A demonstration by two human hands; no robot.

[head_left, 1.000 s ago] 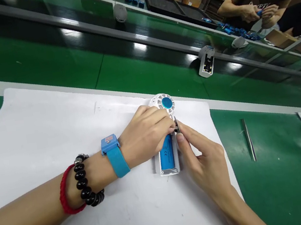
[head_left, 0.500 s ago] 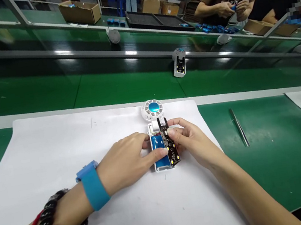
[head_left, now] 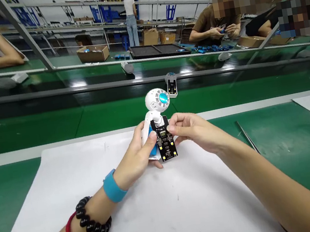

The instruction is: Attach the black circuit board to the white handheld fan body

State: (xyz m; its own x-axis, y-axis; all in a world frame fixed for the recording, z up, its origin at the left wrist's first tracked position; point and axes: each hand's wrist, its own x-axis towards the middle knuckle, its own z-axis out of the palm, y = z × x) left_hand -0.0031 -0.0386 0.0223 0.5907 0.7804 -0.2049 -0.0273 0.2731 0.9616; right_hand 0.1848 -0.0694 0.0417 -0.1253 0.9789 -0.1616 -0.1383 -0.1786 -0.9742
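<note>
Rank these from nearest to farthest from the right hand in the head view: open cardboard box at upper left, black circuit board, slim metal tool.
Nearest to the right hand:
1. Black circuit board, in its fingers.
2. Slim metal tool, lying to the right.
3. Open cardboard box, far across, upper left.

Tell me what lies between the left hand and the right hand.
The black circuit board, a thumb of each hand at its edges, and the open white fan, held by the left hand; the right hand is opposite. The head view shows this.
</note>
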